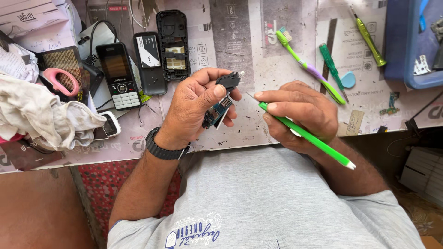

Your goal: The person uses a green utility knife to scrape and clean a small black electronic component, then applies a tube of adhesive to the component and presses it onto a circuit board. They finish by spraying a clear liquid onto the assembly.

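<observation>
hands (249,108) near table edge (240,142), clutter left

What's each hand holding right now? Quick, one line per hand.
Left hand: closed around a small phone circuit board.
Right hand: closed on a green-handled tool, tip toward the board.

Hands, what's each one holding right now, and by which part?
Left hand pinches a small circuit board by its upper end under a black part. Right hand grips a green tool near its metal tip.
</observation>
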`<action>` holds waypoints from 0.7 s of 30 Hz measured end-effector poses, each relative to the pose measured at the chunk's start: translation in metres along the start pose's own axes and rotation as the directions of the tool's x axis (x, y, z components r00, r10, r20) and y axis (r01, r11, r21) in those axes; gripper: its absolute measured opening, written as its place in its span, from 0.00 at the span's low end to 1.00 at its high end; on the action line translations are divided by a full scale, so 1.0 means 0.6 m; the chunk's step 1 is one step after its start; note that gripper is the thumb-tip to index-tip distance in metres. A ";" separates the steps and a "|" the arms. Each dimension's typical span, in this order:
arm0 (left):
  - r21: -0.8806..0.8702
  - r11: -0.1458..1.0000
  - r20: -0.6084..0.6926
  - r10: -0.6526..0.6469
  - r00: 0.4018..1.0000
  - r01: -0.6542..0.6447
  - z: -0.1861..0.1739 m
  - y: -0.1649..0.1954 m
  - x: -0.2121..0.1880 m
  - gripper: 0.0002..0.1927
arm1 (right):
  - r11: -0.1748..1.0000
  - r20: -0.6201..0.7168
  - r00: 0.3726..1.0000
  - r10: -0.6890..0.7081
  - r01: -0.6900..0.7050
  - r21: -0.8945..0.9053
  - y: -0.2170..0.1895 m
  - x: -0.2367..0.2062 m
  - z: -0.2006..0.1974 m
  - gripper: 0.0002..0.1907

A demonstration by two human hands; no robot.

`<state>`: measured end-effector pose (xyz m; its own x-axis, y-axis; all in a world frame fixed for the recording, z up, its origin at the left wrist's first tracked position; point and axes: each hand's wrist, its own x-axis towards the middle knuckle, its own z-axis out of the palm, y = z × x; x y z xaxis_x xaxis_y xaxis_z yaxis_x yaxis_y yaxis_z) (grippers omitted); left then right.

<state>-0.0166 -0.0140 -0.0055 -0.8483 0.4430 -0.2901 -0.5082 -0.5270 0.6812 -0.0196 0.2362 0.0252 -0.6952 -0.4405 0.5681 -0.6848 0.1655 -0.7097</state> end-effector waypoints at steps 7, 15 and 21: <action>-0.038 0.999 0.015 0.009 1.000 -0.008 -0.002 -0.003 -0.011 0.26 | 0.997 -0.001 0.999 0.054 -0.054 -0.052 -0.020 -0.008 -0.001 0.15; -0.044 0.999 0.030 0.006 1.000 -0.005 0.002 0.004 -0.023 0.26 | 0.826 0.357 0.934 -0.015 0.213 -0.522 -0.022 -0.021 -0.025 0.12; -0.016 0.998 0.024 0.058 0.998 -0.058 0.007 0.011 -0.035 0.27 | 0.759 0.417 0.909 -0.004 0.275 -0.591 -0.020 -0.019 -0.024 0.12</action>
<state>-0.0013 -0.0237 0.0077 -0.8726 0.4290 -0.2335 -0.4605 -0.5635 0.6858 -0.0068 0.2520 0.0331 -0.5376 -0.7691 0.3457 -0.8397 0.5258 -0.1360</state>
